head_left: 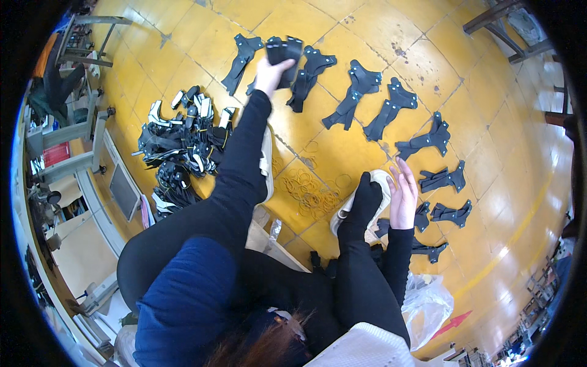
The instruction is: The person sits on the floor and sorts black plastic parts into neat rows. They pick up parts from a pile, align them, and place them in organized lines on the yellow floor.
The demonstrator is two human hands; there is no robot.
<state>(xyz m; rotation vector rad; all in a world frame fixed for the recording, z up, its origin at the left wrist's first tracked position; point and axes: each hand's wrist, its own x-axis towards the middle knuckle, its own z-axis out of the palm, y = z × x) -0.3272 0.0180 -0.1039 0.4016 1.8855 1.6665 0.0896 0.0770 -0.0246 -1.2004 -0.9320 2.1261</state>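
Left hand [267,74] is stretched far forward, and a flat black piece [289,60] is gripped in it, thumb laid over the top. Whether one layer or several are clasped cannot be told. The piece is held above the yellow tiled floor [361,37], within the row of similar pieces, between a forked black piece [240,61] on its left and another black forked piece [313,70] just to its right.

From there the row is curved round to the right: more black pieces [356,92] are laid out separately, each with a wide forked end and narrower tails, small pale marks seen on some. The last ones, near the right wrist, are partly hidden.

Right hand [403,197] is held beside the right shoe [380,182], fingers extended and relaxed, palm partly shown; nothing is grasped by it.

Yellowish rubber bands [310,192] are scattered between the feet, some overlapped. A heap of black and white parts [189,137] is piled left of the left arm, some tied with yellowish bands. A clear plastic bag [430,306] is placed at lower right, near a red arrow [452,323] marked on the floor.
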